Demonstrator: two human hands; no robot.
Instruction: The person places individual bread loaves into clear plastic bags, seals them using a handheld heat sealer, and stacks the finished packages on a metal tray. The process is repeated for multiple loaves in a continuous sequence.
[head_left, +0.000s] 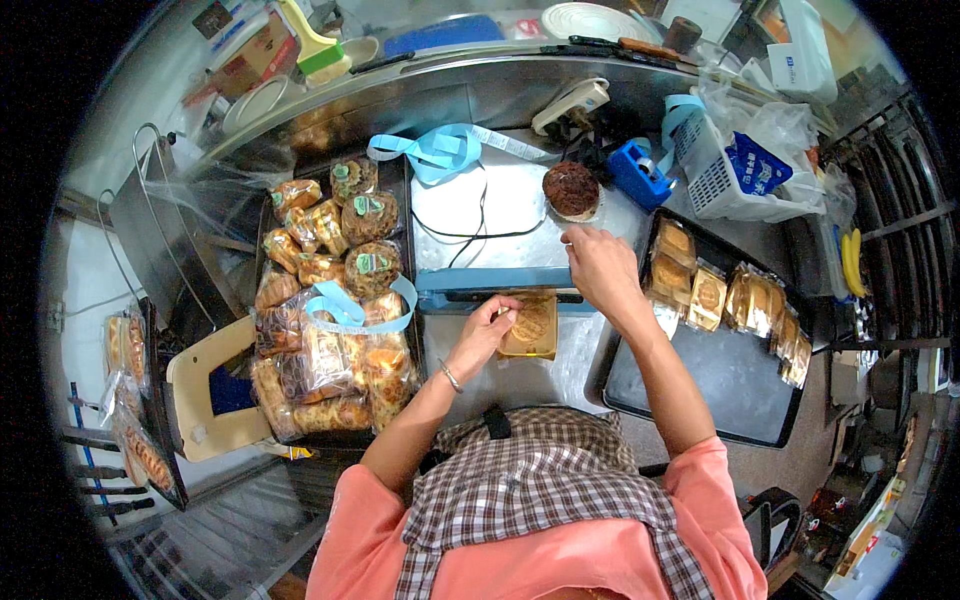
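Note:
My left hand (484, 337) pinches the left edge of a bagged mooncake-like pastry (531, 326) in a gold tray. The pastry lies against the front of a blue-edged impulse bag sealer (491, 279). My right hand (604, 270) rests on the right end of the sealer's bar, its fingers bent; whether it holds anything is hidden. A chocolate muffin (571, 190) in a paper cup sits just beyond the right hand. Behind the sealer's bar, a black cord (480, 236) lies over its pale top, and a light blue label ribbon (442, 154) lies at its back edge.
Packaged breads (322, 360) fill a dark tray at left, with another blue ribbon (341, 315) on them. At right, a black tray (697, 382) holds wrapped pastries (750, 300). Behind stand a blue tape dispenser (641, 174), a white basket (720, 169) and a power strip (574, 105).

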